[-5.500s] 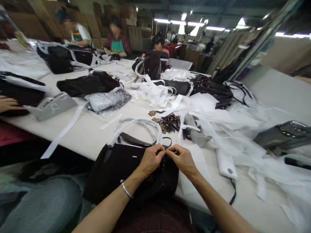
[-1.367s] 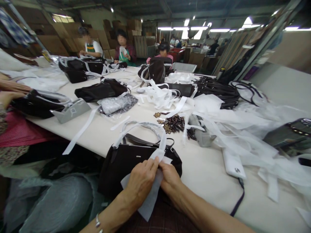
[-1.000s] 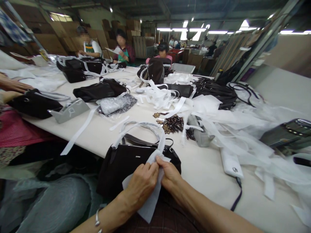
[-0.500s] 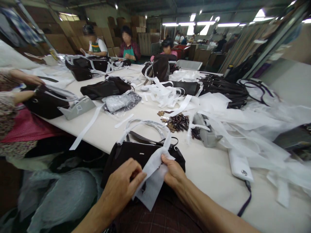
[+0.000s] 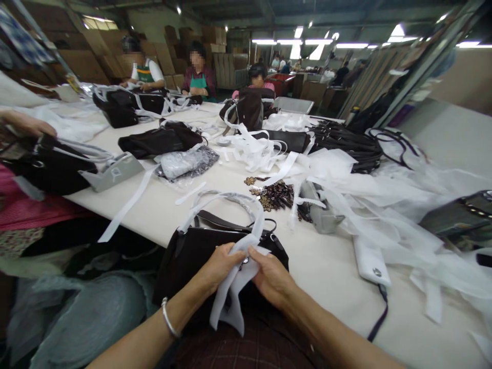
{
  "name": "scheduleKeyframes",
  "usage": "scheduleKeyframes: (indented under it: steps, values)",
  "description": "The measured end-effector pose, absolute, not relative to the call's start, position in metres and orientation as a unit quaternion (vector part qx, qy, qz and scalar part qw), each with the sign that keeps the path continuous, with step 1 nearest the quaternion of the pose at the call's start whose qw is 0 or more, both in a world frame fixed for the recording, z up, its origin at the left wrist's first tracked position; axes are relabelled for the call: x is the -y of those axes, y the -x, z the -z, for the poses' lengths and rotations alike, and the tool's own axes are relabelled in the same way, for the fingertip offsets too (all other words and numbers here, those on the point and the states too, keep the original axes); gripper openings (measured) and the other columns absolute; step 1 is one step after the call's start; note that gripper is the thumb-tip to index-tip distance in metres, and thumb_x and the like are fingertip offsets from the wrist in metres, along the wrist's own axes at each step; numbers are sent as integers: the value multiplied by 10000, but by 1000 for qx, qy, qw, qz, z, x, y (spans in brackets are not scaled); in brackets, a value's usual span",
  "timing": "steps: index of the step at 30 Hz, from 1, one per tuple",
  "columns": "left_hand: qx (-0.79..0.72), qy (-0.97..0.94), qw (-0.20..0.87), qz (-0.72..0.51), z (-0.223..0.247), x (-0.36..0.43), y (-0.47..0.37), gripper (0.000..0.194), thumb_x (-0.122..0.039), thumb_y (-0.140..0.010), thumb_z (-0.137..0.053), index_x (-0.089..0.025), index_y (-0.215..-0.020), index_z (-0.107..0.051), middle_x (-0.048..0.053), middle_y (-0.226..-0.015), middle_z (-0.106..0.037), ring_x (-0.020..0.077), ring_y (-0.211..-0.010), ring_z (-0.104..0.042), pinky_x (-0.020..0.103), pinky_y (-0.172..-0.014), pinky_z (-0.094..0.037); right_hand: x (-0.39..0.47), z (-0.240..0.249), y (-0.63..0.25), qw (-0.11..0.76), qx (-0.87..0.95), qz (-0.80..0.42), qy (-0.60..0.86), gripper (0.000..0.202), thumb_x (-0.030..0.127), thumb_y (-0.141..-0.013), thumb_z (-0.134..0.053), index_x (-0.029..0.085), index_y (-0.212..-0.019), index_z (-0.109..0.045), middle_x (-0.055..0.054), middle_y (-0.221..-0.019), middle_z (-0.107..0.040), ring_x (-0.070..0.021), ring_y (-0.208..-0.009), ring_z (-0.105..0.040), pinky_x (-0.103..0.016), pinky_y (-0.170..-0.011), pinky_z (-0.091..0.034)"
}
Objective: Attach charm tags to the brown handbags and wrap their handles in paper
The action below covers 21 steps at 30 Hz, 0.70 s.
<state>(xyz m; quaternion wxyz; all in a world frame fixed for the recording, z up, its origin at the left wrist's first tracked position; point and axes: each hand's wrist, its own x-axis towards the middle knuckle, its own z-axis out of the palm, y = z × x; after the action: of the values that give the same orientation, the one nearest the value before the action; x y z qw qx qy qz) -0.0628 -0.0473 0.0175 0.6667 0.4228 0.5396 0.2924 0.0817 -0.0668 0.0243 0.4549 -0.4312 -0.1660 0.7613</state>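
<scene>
A black handbag stands at the table's edge in front of me, its two handles wrapped in white padding and raised. Over its right front hangs a strip of white wrapping sheet, folded, with its loose ends dangling below the bag's middle. My left hand pinches this sheet between thumb and fingers. Close beside it, my right hand grips the sheet too, thumb on top. A small metal fitting shows between the two thumbs. The fingers under the sheet are hidden.
Dark tags with gold flower pieces, a grey tape dispenser and a white power bank with a cord lie to the right. White sheets spread beyond. At left, a co-worker's hand touches another black bag.
My left hand has moved up and right to meet the right hand at the fitting. The sheet, spread flat before, is now gathered and folded. The view has shifted slightly.
</scene>
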Motion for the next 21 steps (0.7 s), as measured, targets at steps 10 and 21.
scheduleKeyframes:
  steps: [10, 21]
  values:
    - [-459, -301, 799, -246, -14, 40, 77, 411, -370, -587, -803, -112, -843, -612, -16, -665, -576, 83, -551, -458, 225, -553, -325, 67, -22, -152, 337, 824, -208, 405, 450, 151, -828, -639, 330, -1241, -638, -66, -1362, -591, -286, -1312, -485, -530, -1101, -399]
    - [-513, -448, 682, -266, -11, 44, 81, 257, -320, -682, -714, -140, -808, -581, -50, -679, -538, 92, -596, -459, 228, -587, -338, 32, -36, -132, 272, 869, -324, 255, 344, 165, -905, -567, 322, -1190, -679, -41, -1072, -747, -195, -984, -666, -367, -923, -484]
